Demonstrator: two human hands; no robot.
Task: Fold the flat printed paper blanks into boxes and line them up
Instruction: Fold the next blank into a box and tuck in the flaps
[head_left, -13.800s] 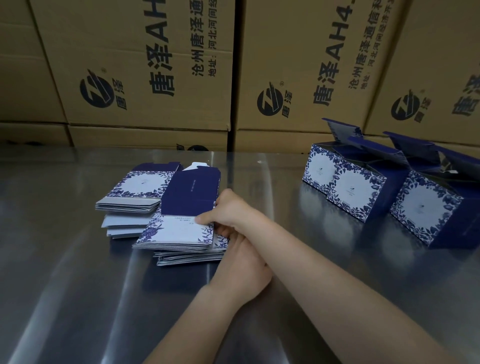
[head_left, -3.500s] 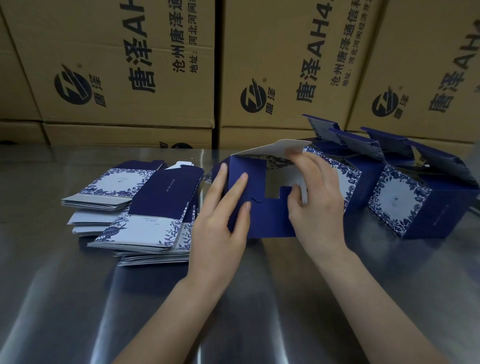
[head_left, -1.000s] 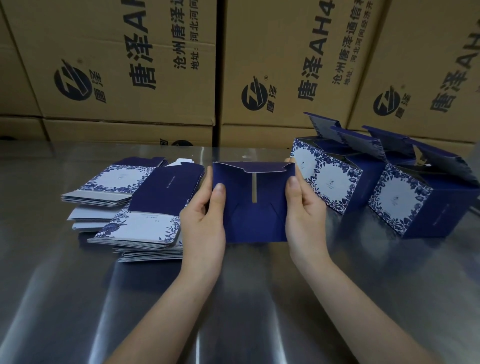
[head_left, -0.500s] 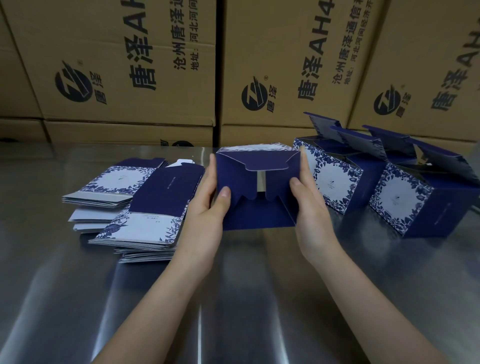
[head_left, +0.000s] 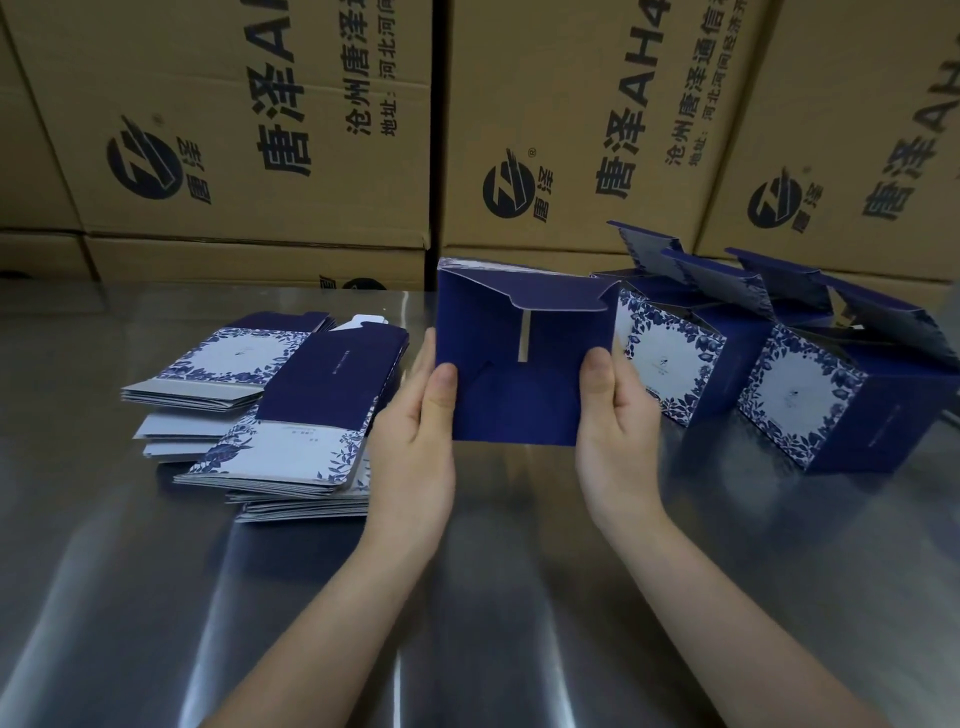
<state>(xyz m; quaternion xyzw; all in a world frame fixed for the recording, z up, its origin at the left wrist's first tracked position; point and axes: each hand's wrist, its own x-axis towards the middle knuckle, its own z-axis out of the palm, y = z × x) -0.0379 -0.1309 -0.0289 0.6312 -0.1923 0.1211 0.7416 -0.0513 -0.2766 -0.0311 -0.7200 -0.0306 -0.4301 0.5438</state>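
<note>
I hold a dark blue box (head_left: 524, 374) just above the steel table, its interlocked bottom flaps facing me. My left hand (head_left: 418, 431) grips its left side, thumb on the bottom face. My right hand (head_left: 613, 421) grips its right side the same way. Flat printed blanks lie in two stacks at the left: a near stack (head_left: 306, 447) with a blue-and-white floral top and a far stack (head_left: 218, 369). Folded boxes with raised lids stand in a row at the right: one (head_left: 670, 364) beside the held box and another (head_left: 831, 410) further right.
A wall of brown shipping cartons (head_left: 571, 130) with black print closes off the back of the table. The shiny steel table (head_left: 467, 597) stretches toward me between my forearms.
Over the last second the bottom flaps went from pushed inward to locked flat, and the box has risen and tipped a little toward me. Both hands keep their hold on its sides.
</note>
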